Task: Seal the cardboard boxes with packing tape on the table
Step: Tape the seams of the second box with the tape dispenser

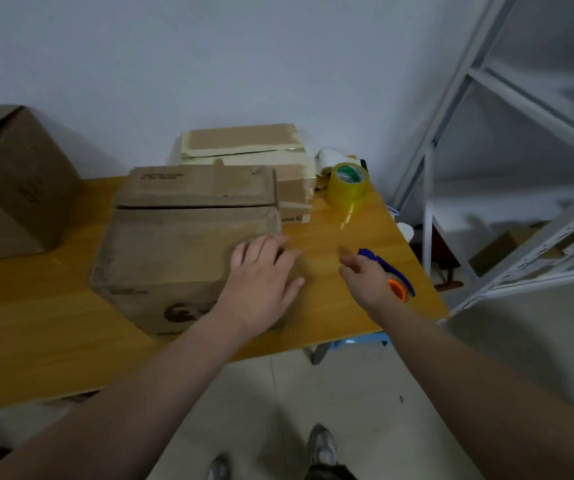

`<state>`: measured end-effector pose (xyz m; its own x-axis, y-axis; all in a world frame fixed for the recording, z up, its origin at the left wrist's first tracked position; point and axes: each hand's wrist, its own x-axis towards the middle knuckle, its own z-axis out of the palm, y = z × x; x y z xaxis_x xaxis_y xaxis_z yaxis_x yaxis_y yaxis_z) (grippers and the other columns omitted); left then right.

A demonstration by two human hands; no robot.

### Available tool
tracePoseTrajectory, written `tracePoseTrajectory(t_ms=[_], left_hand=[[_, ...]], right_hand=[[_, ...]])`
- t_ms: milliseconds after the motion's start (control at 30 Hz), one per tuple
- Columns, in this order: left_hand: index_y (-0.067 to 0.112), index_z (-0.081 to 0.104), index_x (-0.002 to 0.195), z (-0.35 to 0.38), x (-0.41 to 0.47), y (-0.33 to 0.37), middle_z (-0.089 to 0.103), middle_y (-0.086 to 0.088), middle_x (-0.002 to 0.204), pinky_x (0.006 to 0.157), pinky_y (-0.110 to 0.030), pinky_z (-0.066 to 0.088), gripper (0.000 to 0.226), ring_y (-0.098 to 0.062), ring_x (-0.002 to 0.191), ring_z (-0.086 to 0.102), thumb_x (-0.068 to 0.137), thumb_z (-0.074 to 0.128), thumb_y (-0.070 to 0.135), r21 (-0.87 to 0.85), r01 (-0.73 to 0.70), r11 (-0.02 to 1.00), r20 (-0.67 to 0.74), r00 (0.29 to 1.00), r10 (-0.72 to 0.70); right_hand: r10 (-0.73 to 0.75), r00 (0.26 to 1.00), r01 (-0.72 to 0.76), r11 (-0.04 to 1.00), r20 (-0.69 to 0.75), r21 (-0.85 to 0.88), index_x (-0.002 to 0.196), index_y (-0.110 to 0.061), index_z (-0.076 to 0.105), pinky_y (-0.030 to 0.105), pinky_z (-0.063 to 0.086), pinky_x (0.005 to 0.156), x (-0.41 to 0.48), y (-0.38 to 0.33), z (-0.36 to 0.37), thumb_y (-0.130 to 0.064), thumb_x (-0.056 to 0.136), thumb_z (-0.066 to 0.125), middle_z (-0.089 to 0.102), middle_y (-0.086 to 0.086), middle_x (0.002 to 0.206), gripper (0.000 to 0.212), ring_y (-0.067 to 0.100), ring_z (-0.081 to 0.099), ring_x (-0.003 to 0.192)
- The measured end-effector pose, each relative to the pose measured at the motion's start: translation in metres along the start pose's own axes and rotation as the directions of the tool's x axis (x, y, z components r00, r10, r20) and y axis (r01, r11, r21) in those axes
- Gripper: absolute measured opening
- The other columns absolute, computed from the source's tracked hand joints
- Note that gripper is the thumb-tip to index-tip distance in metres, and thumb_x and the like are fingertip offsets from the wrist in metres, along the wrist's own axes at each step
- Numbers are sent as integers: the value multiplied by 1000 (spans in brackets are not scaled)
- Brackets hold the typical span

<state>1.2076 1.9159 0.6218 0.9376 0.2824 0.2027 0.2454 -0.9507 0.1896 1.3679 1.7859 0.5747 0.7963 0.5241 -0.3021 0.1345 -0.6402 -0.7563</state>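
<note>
A closed cardboard box (181, 244) sits on the wooden table (36, 334) in front of me. My left hand (261, 275) lies flat on its near right corner, fingers straight. My right hand (365, 275) hovers just right of the box with loosely stretched fingers and holds nothing that I can see. Behind it lies a blue tape dispenser (398, 280) with an orange core, partly hidden by the hand. A yellowish roll of clear packing tape (347, 187) stands farther back, with a loose strip trailing toward me along the table.
A taped box (244, 147) stands behind the front one, and a large box (12, 181) sits at the far left. A white roll (330, 159) lies by the wall. A grey metal shelf (507, 168) stands to the right of the table's edge.
</note>
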Motion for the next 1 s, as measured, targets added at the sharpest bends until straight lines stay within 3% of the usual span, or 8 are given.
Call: tracePoseTrajectory(t_ms=[133,267,367,567,667,767,867,1000], left_hand=[[20,54,126,21,33,46,51,-3,129,101,-42,33,39,-25,123,44,94,43,38,22,-66,998,72,995,64],[20,38,138,38,56,67,49,-2,131,97,-37,41,43,-22,119,45,99,39,36,-49,126,991,213,971,-113],[20,38,137,49,58,70,50,-3,130,94,-38,44,41,-23,117,48,99,39,35,-44,221,974,291,936,-199],[20,42,136,64,57,62,52,-5,129,88,-38,48,40,-25,111,52,99,40,34,-53,385,921,398,854,-334],[20,43,134,67,60,64,53,-4,124,85,-38,49,39,-24,108,52,99,39,35,-55,362,931,402,861,-311],[19,50,127,59,69,65,53,-3,118,83,-38,49,34,-21,104,54,98,40,35,-78,338,938,337,895,-294],[22,49,131,36,82,61,43,4,132,90,-32,46,36,-15,108,52,97,44,34,-211,307,928,198,943,-267],[23,53,126,-2,92,50,38,8,130,88,-18,44,33,-2,102,51,96,47,36,-396,311,864,-4,940,-341]], right_hand=[[16,1000,-13,963,8,-271,131,-11,51,39,49,69,35,47,-35,-16,92,47,61,11,107,40,26,58,85],[143,982,-56,847,126,-529,148,-8,21,43,35,103,66,84,-58,-18,95,46,28,19,147,59,35,33,131],[196,953,-36,832,233,-553,152,-9,-3,47,26,112,79,106,-58,-22,96,51,3,14,158,79,34,14,143],[141,982,-22,741,124,-672,145,-12,22,40,42,96,86,120,-42,-14,91,60,34,14,140,67,34,39,125],[256,957,-133,804,137,-579,130,-14,39,40,51,72,91,128,-34,-8,90,58,54,12,115,45,30,58,94],[179,969,-65,849,169,-524,121,-12,41,35,44,52,102,115,-43,-7,90,57,53,7,84,35,23,54,67],[-30,989,70,958,144,-277,115,-8,41,37,40,54,107,83,-57,0,87,56,54,12,88,33,25,52,65],[-376,908,379,925,184,22,143,-22,33,16,42,63,94,22,-70,11,82,58,46,-1,111,73,14,51,87]])
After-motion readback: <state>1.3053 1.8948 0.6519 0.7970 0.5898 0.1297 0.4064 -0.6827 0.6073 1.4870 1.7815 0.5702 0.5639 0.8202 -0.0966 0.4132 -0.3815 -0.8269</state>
